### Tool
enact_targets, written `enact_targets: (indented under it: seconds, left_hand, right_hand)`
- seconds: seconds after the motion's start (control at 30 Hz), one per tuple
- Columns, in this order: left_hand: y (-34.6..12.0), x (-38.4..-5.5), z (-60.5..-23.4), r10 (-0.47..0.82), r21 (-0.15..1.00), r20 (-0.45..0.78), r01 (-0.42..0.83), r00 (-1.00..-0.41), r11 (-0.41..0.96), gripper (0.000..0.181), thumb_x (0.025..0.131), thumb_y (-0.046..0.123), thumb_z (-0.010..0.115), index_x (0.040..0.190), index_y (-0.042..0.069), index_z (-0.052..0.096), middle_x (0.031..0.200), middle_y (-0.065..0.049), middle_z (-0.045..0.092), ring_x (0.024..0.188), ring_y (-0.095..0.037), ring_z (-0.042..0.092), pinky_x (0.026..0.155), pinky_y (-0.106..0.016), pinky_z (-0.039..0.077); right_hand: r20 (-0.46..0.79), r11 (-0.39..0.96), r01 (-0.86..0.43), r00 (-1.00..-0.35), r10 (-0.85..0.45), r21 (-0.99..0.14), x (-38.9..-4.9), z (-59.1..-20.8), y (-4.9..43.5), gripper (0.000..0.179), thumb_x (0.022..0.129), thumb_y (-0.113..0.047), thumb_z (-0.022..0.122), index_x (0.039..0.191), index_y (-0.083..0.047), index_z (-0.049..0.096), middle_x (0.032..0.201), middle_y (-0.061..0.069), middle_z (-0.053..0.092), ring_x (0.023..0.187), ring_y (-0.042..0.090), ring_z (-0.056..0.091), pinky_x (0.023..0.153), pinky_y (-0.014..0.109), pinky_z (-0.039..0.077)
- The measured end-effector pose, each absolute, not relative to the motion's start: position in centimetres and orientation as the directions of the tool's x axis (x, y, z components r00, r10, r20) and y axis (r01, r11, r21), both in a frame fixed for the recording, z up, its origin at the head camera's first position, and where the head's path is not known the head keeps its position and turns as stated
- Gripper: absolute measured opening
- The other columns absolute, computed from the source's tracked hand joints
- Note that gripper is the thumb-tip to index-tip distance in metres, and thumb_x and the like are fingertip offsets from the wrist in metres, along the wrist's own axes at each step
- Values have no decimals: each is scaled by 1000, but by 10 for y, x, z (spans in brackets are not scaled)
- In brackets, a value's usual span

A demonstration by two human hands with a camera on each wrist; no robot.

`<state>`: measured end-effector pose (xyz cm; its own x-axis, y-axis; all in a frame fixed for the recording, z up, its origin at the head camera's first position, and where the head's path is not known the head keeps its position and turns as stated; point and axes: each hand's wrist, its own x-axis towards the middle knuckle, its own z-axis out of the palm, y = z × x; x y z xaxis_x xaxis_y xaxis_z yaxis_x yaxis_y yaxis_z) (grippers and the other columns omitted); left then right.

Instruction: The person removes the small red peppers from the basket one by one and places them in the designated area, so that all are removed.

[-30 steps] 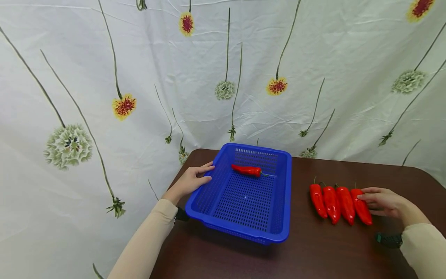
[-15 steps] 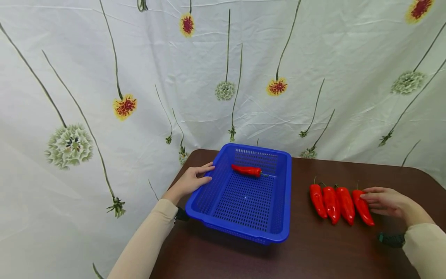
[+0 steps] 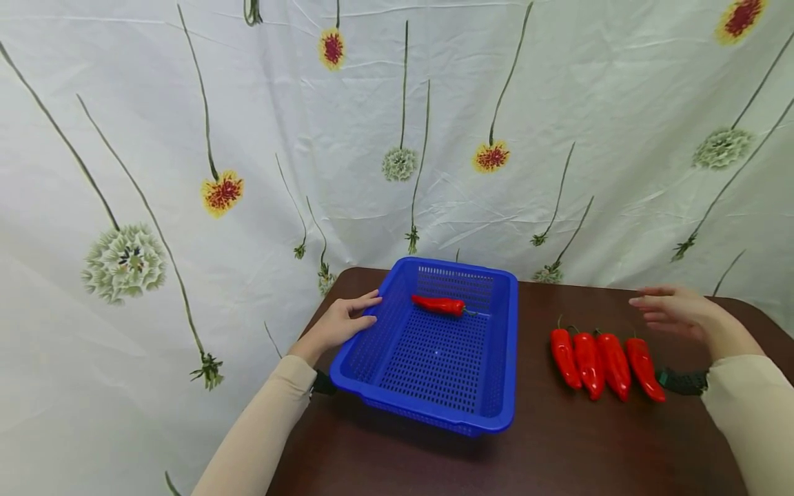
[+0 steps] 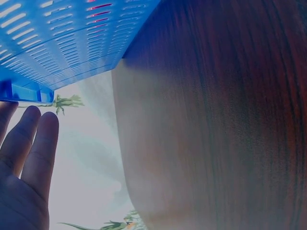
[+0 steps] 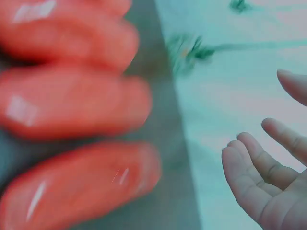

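A blue slotted plastic basket (image 3: pixel 428 417) stands on the table, with one red chili pepper (image 3: pixel 438 304) lying inside near its far wall. My left hand (image 3: pixel 335 325) touches the basket's left rim, its fingers fairly straight in the left wrist view. To the right of the basket, several red peppers (image 3: pixel 591 365) lie side by side with their stems pointing away. The rightmost pepper (image 3: pixel 645 368) sits slightly apart at its upper end. Raised beyond that pepper, my right hand (image 3: pixel 679 313) holds nothing; its loosely extended fingers (image 5: pixel 240 172) show in the right wrist view.
The dark brown wooden table (image 3: pixel 558 448) has a rounded corner at the far right. Behind it hangs a white cloth (image 3: pixel 360 138) printed with flowers. A dark band (image 3: pixel 682 381) is around my right wrist.
My right hand has left the rightmost pepper and moved up and away. That pepper has shifted a little to the right of its neighbours. The left hand and basket stay put.
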<state>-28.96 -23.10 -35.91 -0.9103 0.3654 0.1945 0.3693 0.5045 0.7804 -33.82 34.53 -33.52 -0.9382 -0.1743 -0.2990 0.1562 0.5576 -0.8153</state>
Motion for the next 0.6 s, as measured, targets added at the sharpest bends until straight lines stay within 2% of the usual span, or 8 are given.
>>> enact_targets:
  seconds: [0.03, 0.1, 0.23, 0.3, 0.47, 0.6]
  left_hand:
    - [-231, -289, -359, 365, 781, 196, 370, -910, 504, 44, 86, 10, 57, 127, 0, 47, 140, -13, 36, 129, -30, 32, 88, -43, 44]
    - [-231, -289, -359, 365, 780, 198, 372, -910, 503, 44, 86, 10, 57, 127, 0, 47, 140, -13, 36, 129, -31, 32, 89, -44, 43]
    - [-231, -289, -358, 371, 785, 203, 377, -906, 491, 44, 86, 9, 57, 127, -2, 47, 139, -15, 36, 129, -32, 31, 90, -46, 42]
    - [-231, -289, -358, 372, 785, 202, 377, -906, 491, 44, 86, 9, 56, 127, -2, 47, 139, -15, 35, 129, -32, 32, 90, -46, 42]
    - [-231, -289, -358, 367, 784, 195, 370, -909, 499, 43, 86, 9, 56, 127, -1, 47, 140, -15, 35, 129, -32, 31, 91, -47, 41]
    - [-230, -288, -358, 370, 792, 199, 371, -908, 485, 44, 86, 9, 56, 127, -2, 47, 140, -16, 35, 130, -32, 30, 92, -48, 39]
  right_hand:
    - [-288, 557, 144, -941, -179, -818, -339, -329, 338, 87, 86, -44, 52, 140, 7, 5, 137, 28, 27, 96, 10, 54, 89, 36, 46]
    - [-261, 541, 118, -945, -196, -833, -343, -318, 323, 86, 86, -44, 52, 141, 4, 7, 137, 26, 26, 93, 6, 54, 89, 36, 46]
    - [-218, 507, 71, -947, -236, -859, -350, -297, 289, 80, 84, -41, 55, 141, -1, 15, 125, 10, 42, 89, 3, 56, 87, 32, 48]
    - [-199, 485, 47, -943, -267, -873, -353, -287, 271, 76, 85, -38, 56, 140, -3, 17, 123, 7, 43, 91, 5, 56, 86, 30, 47]
    - [-174, 448, 13, -931, -320, -894, -361, -272, 228, 69, 85, -31, 58, 139, -7, 22, 135, 17, 34, 105, 18, 51, 90, 32, 46]
    - [-176, 423, 14, -922, -345, -906, -369, -272, 199, 69, 83, -27, 61, 139, -9, 25, 137, 19, 33, 113, 27, 46, 94, 38, 42]
